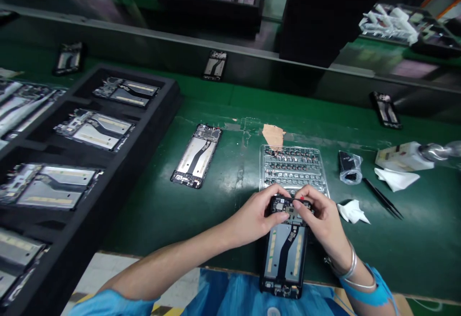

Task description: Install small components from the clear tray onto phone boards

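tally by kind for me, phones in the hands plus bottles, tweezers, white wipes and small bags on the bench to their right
Held phone: 1
Bottle: 1
Tweezers: 1
White wipes: 2
Small bag: 1
Total: 6

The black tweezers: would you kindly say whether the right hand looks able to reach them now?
Probably yes: the tweezers lie uncovered beyond a crumpled white wipe that seems easily cleared, though the right hand would first have to leave the opened phone.
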`<state>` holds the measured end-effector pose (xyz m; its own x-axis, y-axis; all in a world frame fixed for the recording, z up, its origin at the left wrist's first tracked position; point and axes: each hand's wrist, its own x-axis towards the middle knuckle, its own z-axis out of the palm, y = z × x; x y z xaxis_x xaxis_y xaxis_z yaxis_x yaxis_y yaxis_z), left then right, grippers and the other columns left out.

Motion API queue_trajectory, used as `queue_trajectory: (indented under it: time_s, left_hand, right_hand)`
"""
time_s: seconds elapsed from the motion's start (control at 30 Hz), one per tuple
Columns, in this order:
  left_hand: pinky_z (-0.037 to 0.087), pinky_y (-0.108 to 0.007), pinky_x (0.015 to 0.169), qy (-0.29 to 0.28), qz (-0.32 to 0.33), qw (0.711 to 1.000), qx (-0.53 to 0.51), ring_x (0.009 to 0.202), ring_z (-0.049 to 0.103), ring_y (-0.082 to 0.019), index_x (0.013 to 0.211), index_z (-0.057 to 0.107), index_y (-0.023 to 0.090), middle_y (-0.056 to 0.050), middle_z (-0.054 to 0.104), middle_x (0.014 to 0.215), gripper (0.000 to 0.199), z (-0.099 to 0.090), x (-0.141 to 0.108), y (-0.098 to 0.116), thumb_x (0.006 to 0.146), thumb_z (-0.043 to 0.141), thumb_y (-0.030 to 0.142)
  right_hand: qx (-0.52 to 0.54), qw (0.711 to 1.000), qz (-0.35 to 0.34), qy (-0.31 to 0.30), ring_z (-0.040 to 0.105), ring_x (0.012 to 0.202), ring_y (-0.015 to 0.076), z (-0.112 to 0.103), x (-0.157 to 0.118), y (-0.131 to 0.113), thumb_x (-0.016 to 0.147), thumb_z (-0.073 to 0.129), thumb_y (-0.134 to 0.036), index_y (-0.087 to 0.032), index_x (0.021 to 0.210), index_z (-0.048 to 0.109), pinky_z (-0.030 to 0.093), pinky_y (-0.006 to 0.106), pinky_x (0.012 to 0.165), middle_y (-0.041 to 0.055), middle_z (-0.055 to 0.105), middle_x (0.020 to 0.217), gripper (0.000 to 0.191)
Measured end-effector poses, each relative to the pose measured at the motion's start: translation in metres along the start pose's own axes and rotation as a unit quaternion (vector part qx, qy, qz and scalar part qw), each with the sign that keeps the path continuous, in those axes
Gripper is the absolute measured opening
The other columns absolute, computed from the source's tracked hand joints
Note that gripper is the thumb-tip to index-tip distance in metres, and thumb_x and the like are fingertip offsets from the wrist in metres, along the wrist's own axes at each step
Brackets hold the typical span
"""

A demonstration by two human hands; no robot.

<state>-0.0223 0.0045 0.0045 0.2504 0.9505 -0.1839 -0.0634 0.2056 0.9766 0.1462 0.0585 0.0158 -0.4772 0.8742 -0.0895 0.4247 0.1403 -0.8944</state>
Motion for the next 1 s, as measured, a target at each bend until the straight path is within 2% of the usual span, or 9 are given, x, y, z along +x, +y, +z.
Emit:
queue_trajectory:
  time_s: [0.27, 0.5, 0.63, 0.7, 0.77, 0.83, 0.87, 0.93, 1.0]
  left_hand:
    - [0.026, -0.021, 0.054, 0.011, 0.003, 1.0, -0.008, 0.057, 0.031, -0.009, 0.09, 0.051, 0.017, 0.005, 0.038, 0.067, 0.015, -0.002, 0.004, -0.002, 0.086, 0.05, 0.032]
    - [0.027, -0.021, 0.055, 0.016, 0.015, 1.0, 0.001, 0.061, 0.035, -0.01, 0.079, 0.05, 0.016, 0.004, 0.038, 0.066, 0.019, -0.005, 0.009, -0.007, 0.081, 0.055, 0.034]
    - [0.028, -0.022, 0.054, 0.027, 0.006, 0.999, 0.019, 0.057, 0.036, -0.01, 0.083, 0.053, 0.016, 0.004, 0.039, 0.063, 0.021, -0.007, 0.009, -0.002, 0.082, 0.054, 0.037]
    - [0.037, -0.023, 0.06, 0.044, 0.004, 0.998, 0.046, 0.065, 0.048, -0.013, 0.099, 0.053, 0.018, 0.001, 0.051, 0.073, 0.026, -0.006, 0.006, 0.003, 0.084, 0.054, 0.038]
    - [0.044, -0.031, 0.077, 0.072, 0.019, 0.992, 0.104, 0.09, 0.056, -0.02, 0.12, 0.044, 0.023, -0.005, 0.059, 0.101, 0.046, -0.002, 0.001, 0.008, 0.081, 0.058, 0.041]
    - [0.039, -0.043, 0.094, 0.086, 0.045, 0.975, 0.2, 0.116, 0.046, -0.028, 0.134, 0.032, 0.028, -0.01, 0.046, 0.131, 0.073, 0.005, -0.005, 0.011, 0.071, 0.067, 0.044]
    - [0.035, -0.047, 0.099, 0.084, 0.061, 0.962, 0.252, 0.124, 0.038, -0.031, 0.137, 0.029, 0.031, -0.009, 0.037, 0.14, 0.081, 0.009, -0.008, 0.012, 0.068, 0.07, 0.043]
    - [0.026, -0.053, 0.104, 0.081, 0.102, 0.94, 0.316, 0.132, 0.027, -0.033, 0.138, 0.03, 0.037, -0.006, 0.022, 0.148, 0.078, 0.014, -0.011, 0.013, 0.069, 0.069, 0.034]
    - [0.027, -0.05, 0.105, 0.058, 0.15, 0.946, 0.282, 0.132, 0.026, -0.032, 0.135, 0.036, 0.037, -0.004, 0.021, 0.148, 0.071, 0.015, -0.009, 0.014, 0.071, 0.062, 0.025]
  right_hand:
    - [0.017, 1.0, -0.007, -0.01, 0.046, 0.055, 0.0113, 0.003, -0.001, -0.001, 0.081, 0.056, -0.027, -0.02, 0.067, 0.048, 0.036, 0.022, 0.051, -0.0032, 0.046, 0.059, 0.017]
    - [0.045, 0.999, 0.004, -0.006, 0.044, 0.055, 0.0107, 0.009, -0.007, -0.001, 0.082, 0.056, -0.028, -0.02, 0.067, 0.047, 0.033, 0.022, 0.052, -0.0037, 0.044, 0.06, 0.019]
    - [0.112, 0.992, 0.054, -0.024, 0.037, 0.052, 0.009, 0.007, -0.007, 0.007, 0.083, 0.057, -0.033, -0.019, 0.071, 0.048, 0.029, 0.021, 0.05, -0.0052, 0.041, 0.059, 0.02]
    - [0.167, 0.983, 0.074, -0.013, 0.033, 0.05, 0.008, 0.004, -0.006, 0.012, 0.084, 0.057, -0.034, -0.02, 0.074, 0.048, 0.026, 0.02, 0.047, -0.0064, 0.038, 0.057, 0.019]
    - [0.217, 0.973, 0.075, 0.025, 0.031, 0.048, 0.0075, 0.001, -0.004, 0.015, 0.084, 0.057, -0.034, -0.02, 0.076, 0.048, 0.025, 0.019, 0.045, -0.0072, 0.036, 0.056, 0.018]
    - [0.246, 0.964, 0.069, 0.075, 0.03, 0.047, 0.0072, -0.002, -0.003, 0.015, 0.083, 0.059, -0.032, -0.021, 0.076, 0.048, 0.026, 0.018, 0.045, -0.0076, 0.035, 0.054, 0.017]
    - [0.253, 0.96, 0.065, 0.096, 0.032, 0.047, 0.0072, -0.003, -0.003, 0.014, 0.082, 0.06, -0.032, -0.021, 0.076, 0.049, 0.027, 0.018, 0.045, -0.0073, 0.037, 0.054, 0.017]
    - [0.272, 0.953, 0.058, 0.123, 0.039, 0.052, 0.0085, -0.006, -0.004, 0.009, 0.083, 0.056, -0.035, -0.021, 0.078, 0.052, 0.033, 0.018, 0.049, -0.005, 0.044, 0.06, 0.016]
    - [0.292, 0.946, 0.047, 0.137, 0.048, 0.059, 0.0111, -0.009, -0.006, 0.004, 0.087, 0.049, -0.04, -0.022, 0.089, 0.056, 0.04, 0.021, 0.054, -0.0018, 0.053, 0.07, 0.02]
